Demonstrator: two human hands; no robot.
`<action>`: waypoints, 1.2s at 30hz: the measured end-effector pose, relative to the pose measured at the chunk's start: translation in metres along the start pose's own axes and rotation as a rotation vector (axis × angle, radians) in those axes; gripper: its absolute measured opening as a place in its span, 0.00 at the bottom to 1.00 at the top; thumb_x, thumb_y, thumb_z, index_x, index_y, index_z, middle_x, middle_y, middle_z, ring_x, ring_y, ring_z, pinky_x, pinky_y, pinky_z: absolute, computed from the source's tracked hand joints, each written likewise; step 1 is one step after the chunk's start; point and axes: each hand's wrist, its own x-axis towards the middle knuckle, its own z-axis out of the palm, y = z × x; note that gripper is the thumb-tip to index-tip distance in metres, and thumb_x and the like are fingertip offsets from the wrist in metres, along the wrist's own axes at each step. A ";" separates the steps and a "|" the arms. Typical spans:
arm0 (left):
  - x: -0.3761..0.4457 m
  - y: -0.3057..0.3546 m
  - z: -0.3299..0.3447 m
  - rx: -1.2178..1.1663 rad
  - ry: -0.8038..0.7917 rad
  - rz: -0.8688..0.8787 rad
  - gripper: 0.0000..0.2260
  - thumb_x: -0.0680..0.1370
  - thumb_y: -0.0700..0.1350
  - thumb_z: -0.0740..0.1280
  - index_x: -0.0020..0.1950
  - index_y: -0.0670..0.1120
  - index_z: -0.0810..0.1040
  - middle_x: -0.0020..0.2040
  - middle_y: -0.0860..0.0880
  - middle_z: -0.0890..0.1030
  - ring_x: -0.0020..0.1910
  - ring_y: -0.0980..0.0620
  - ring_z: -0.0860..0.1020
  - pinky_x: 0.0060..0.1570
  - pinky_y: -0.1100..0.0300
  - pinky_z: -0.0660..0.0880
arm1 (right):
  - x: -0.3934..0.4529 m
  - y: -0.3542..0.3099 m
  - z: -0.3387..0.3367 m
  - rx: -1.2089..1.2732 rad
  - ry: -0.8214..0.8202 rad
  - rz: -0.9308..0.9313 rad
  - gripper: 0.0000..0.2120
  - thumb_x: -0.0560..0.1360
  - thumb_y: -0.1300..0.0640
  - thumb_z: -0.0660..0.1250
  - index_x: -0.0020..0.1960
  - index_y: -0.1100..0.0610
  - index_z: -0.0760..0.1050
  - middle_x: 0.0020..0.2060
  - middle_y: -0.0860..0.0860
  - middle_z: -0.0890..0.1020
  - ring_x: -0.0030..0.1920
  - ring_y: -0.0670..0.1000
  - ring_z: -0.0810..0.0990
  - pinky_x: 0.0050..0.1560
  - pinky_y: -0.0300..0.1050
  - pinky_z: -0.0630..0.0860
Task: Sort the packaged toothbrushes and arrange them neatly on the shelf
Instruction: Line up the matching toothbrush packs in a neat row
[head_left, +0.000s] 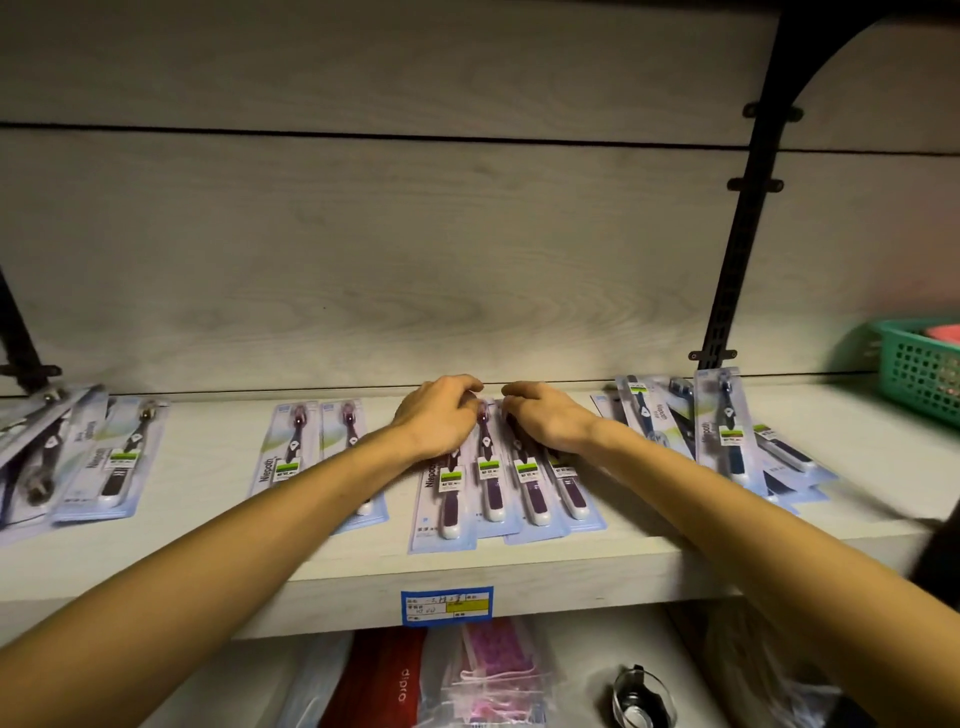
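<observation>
left hand, right hand, on purple toothbrush packs

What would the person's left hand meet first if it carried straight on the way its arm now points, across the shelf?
Probably the wooden back panel. The left hand rests on the purple toothbrush packs, fingers curled near the shelf's rear edge, with nothing visible between them and the panel; depth is uncertain.

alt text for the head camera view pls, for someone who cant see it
Two bare hands, the left hand and right hand, rest with curled fingers on a fanned row of purple packaged toothbrushes lying flat on a pale wooden shelf. More toothbrush packs lie to either side, and a green basket sits at far right.
</observation>
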 end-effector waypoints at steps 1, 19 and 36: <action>-0.002 -0.003 -0.003 -0.024 -0.030 -0.004 0.19 0.82 0.50 0.63 0.72 0.49 0.74 0.67 0.48 0.79 0.66 0.47 0.76 0.66 0.53 0.72 | 0.000 0.000 0.000 0.001 -0.008 0.001 0.19 0.83 0.57 0.56 0.71 0.62 0.72 0.68 0.59 0.77 0.68 0.57 0.74 0.68 0.45 0.67; -0.008 -0.031 -0.034 -0.140 0.061 -0.049 0.15 0.79 0.48 0.69 0.66 0.48 0.79 0.64 0.48 0.81 0.64 0.49 0.78 0.68 0.52 0.72 | 0.001 -0.014 0.005 -0.165 0.029 -0.038 0.20 0.82 0.41 0.56 0.61 0.52 0.79 0.57 0.55 0.83 0.60 0.58 0.79 0.62 0.49 0.73; -0.039 -0.081 -0.054 -0.063 0.123 -0.145 0.09 0.78 0.51 0.69 0.54 0.50 0.84 0.56 0.54 0.84 0.58 0.53 0.80 0.58 0.59 0.75 | 0.019 -0.030 0.038 -0.326 -0.025 -0.160 0.23 0.78 0.32 0.58 0.66 0.42 0.76 0.60 0.49 0.80 0.61 0.56 0.77 0.63 0.59 0.72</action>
